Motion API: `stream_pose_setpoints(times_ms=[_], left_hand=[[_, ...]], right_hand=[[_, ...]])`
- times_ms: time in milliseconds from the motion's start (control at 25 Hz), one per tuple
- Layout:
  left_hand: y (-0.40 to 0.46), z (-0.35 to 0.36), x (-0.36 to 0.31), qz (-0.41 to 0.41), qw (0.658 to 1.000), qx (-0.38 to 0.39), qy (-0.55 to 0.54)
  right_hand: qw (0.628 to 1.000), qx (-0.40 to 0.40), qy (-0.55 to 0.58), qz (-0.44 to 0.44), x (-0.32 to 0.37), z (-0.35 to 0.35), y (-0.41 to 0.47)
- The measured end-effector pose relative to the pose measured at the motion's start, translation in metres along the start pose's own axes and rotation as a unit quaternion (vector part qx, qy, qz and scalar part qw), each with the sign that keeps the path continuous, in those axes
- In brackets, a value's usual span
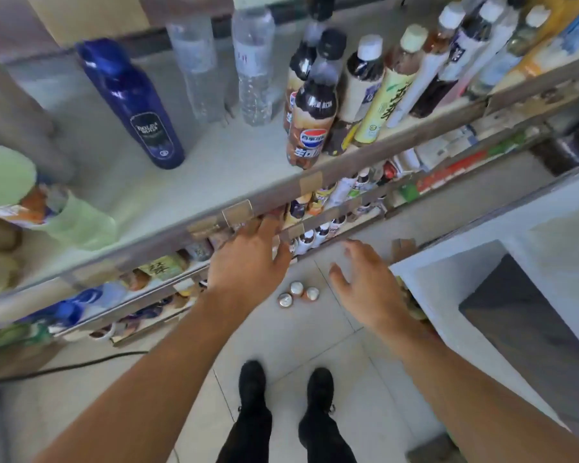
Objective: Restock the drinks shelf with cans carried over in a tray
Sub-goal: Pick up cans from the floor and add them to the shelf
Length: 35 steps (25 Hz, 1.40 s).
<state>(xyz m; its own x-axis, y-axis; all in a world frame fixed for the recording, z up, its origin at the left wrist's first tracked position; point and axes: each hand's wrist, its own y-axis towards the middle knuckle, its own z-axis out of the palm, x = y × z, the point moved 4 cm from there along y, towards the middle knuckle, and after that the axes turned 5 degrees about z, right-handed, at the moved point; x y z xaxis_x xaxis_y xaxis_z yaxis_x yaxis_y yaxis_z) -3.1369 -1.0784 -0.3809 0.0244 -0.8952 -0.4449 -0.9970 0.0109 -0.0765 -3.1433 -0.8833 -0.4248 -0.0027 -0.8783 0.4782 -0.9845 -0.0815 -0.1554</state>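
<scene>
Head view, left hand: the left hand (248, 259) reaches toward the front edge of the top shelf (188, 168), fingers straight and slightly spread, holding nothing; its fingertips lie at the clear price-tag holders (238, 212) on the shelf lip, though actual contact cannot be told.
Head view, right hand: the right hand (365, 282) hovers lower and to the right, fingers apart and relaxed, holding nothing, just beside the corner of a white counter (482, 262).
Cans: three cans (298, 293) stand upright on the tiled floor (298, 345), clustered and touching one another, seen from above between the two hands and ahead of the black shoes (284, 385).
Tray: cannot be made out.
Top shelf: a dark blue bottle (131, 105) stands toward the left; two clear water bottles (221, 61) stand behind it near the middle; a cola bottle (311, 125) stands at the front edge, with a row of tea and juice bottles (415, 68) running off to the right.
Far left: a pale green packet (47, 202) lies blurred on the shelf.
Lower shelves: rows of smaller bottles (315, 232) show beneath the top shelf, partly hidden by the left hand.
Floor: a black cable (64, 365) runs along the base of the shelving at left.
</scene>
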Motion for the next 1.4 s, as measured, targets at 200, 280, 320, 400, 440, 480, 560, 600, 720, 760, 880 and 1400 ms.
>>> stream_pose_setpoints(times_ms=[200, 280, 320, 400, 440, 480, 560, 600, 720, 760, 880, 1400], left_hand=[[0.003, 0.142, 0.057, -0.067, 0.997, 0.018, -0.028], [0.004, 0.198, 0.077, -0.079, 0.996, 0.018, -0.039], [0.005, 0.222, 0.086, -0.077, 0.996, 0.015, -0.045], [0.007, 0.281, 0.108, -0.080, 0.995, 0.016, -0.054], [0.007, 0.311, 0.120, -0.084, 0.995, 0.017, -0.056], [0.006, 0.340, 0.131, -0.087, 0.994, 0.019, -0.056], [0.003, 0.392, 0.149, -0.089, 0.994, 0.016, -0.056], [0.002, 0.414, 0.156, -0.090, 0.994, 0.015, -0.057], [0.007, 0.470, 0.175, -0.089, 0.994, 0.013, -0.061], [0.010, 0.488, 0.183, -0.088, 0.994, 0.012, -0.059], [0.018, 0.530, 0.203, -0.082, 0.995, 0.010, -0.053], [0.009, 0.511, 0.196, -0.059, 0.996, 0.035, -0.057]], right_hand=[[0.997, 0.072, -0.027, 0.027, -0.081, 0.126, 0.014], [0.996, 0.083, -0.030, 0.020, -0.113, 0.173, 0.024], [0.995, 0.088, -0.036, 0.016, -0.127, 0.194, 0.029], [0.992, 0.107, -0.062, 0.012, -0.164, 0.246, 0.041], [0.990, 0.121, -0.076, 0.011, -0.181, 0.271, 0.047], [0.986, 0.139, -0.092, 0.014, -0.197, 0.296, 0.053], [0.980, 0.162, -0.119, 0.011, -0.229, 0.342, 0.062], [0.977, 0.167, -0.128, 0.009, -0.242, 0.360, 0.067], [0.969, 0.187, -0.160, 0.016, -0.282, 0.411, 0.085], [0.964, 0.200, -0.175, 0.019, -0.294, 0.429, 0.092], [0.949, 0.242, -0.200, 0.041, -0.326, 0.475, 0.114], [0.963, 0.206, -0.161, 0.069, -0.335, 0.460, 0.123]])
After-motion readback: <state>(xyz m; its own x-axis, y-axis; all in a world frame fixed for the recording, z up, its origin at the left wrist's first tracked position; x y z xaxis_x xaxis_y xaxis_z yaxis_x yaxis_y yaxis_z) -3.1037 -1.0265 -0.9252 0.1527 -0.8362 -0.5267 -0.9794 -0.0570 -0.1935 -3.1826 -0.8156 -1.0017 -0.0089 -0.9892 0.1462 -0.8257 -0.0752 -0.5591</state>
